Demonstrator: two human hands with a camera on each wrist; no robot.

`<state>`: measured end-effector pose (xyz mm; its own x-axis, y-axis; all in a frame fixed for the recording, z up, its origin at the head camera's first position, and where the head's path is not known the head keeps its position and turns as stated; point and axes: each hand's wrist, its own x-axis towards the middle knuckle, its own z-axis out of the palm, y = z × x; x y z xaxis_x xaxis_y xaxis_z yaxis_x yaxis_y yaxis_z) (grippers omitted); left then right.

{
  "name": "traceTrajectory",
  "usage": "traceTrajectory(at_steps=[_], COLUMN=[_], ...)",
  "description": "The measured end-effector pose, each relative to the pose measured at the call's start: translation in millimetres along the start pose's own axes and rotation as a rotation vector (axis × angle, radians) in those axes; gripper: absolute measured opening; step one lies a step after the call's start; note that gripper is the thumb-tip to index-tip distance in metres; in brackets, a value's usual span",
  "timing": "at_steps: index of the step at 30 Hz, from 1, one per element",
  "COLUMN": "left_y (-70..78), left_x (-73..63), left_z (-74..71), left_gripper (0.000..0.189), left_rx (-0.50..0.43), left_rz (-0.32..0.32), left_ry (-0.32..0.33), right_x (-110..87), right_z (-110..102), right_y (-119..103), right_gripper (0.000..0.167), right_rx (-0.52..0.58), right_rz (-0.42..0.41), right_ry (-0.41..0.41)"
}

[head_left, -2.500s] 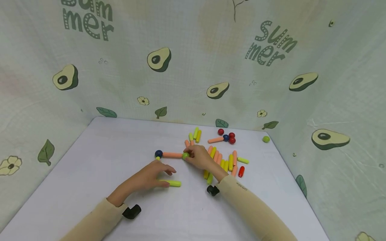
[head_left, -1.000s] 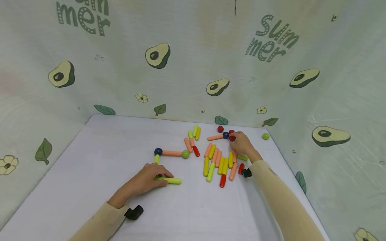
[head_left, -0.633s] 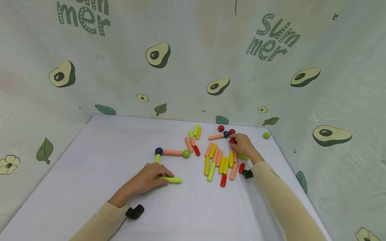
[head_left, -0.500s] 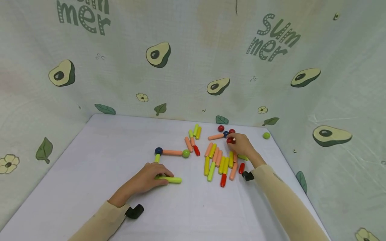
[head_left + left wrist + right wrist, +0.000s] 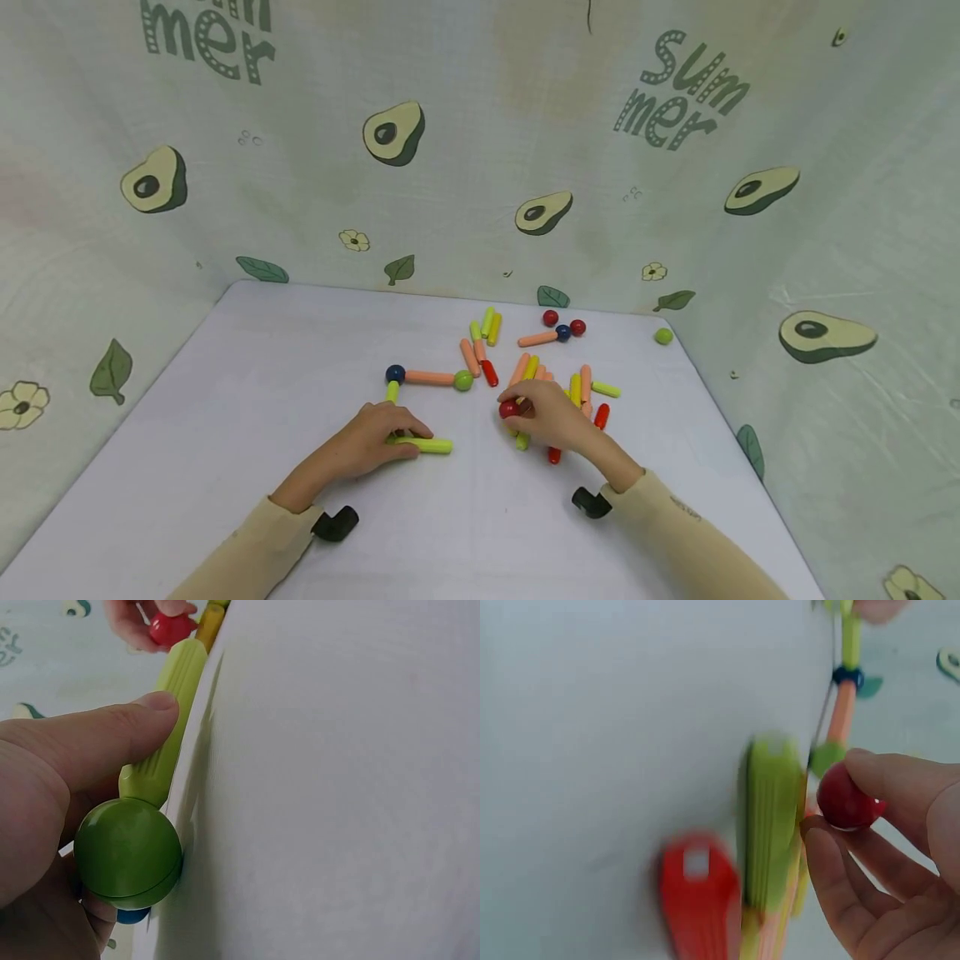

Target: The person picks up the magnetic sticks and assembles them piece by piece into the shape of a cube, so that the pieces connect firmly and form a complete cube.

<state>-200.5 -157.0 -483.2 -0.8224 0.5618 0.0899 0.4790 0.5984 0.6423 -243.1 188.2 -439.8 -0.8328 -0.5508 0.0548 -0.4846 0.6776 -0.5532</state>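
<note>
My left hand (image 5: 375, 442) pinches a yellow-green stick (image 5: 433, 447) lying on the table; in the left wrist view its thumb presses the stick (image 5: 169, 727), which is joined to a green ball (image 5: 127, 851). From near the hand another yellow-green stick (image 5: 393, 391) runs to a dark blue ball (image 5: 395, 374). A pink stick (image 5: 429, 378) links that ball to a second green ball (image 5: 463, 381). Between the thumb and fingers of my right hand (image 5: 553, 414) is a red ball (image 5: 508, 409), right of the yellow-green stick's free end. The hand hides part of the loose sticks.
Loose pink, yellow, green and red sticks lie under and beyond the right hand, including a red stick (image 5: 602, 416). Farther back, a pink stick (image 5: 537, 340) meets a blue ball (image 5: 563, 332), beside red balls (image 5: 551, 317). A green ball (image 5: 663, 336) sits near the back right corner.
My right hand left the green ball on the pink stick, took a red ball from the back cluster, and has carried it nearer and leftward. My left hand has closed its fingers on the yellow-green stick.
</note>
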Motion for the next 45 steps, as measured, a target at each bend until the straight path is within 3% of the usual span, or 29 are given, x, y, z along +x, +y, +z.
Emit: traceTrajectory(at_steps=[8, 16, 25, 34, 42, 45], left_y=[-0.4, 1.3, 0.0, 0.7, -0.8, -1.1], left_x=[0.1, -0.5, -1.5, -0.6, 0.0, -0.7], left_z=[-1.2, -1.0, -0.8, -0.8, 0.5, 0.1], left_gripper=[0.027, 0.026, 0.025, 0.025, 0.025, 0.025], left_rx=[-0.004, -0.006, 0.005, -0.005, 0.0, -0.002], left_rz=[-0.008, -0.002, 0.0, -0.013, -0.027, -0.021], left_ry=[-0.002, -0.002, 0.003, -0.007, -0.004, 0.0], right_x=[-4.2, 1.8, 3.7, -2.0, -2.0, 0.2], right_z=[32, 51, 56, 42, 9, 0], right_y=[-34, -40, -43, -42, -15, -2], right_gripper=[0.028, 0.029, 0.029, 0.034, 0.032, 0.031], right_rx=[0.038, 0.098, 0.114, 0.1, 0.049, 0.012], right_rz=[-0.104, -0.107, -0.101, -0.068, -0.034, 0.025], right_ry=[-0.074, -0.119, -0.119, -0.135, 0.001, 0.046])
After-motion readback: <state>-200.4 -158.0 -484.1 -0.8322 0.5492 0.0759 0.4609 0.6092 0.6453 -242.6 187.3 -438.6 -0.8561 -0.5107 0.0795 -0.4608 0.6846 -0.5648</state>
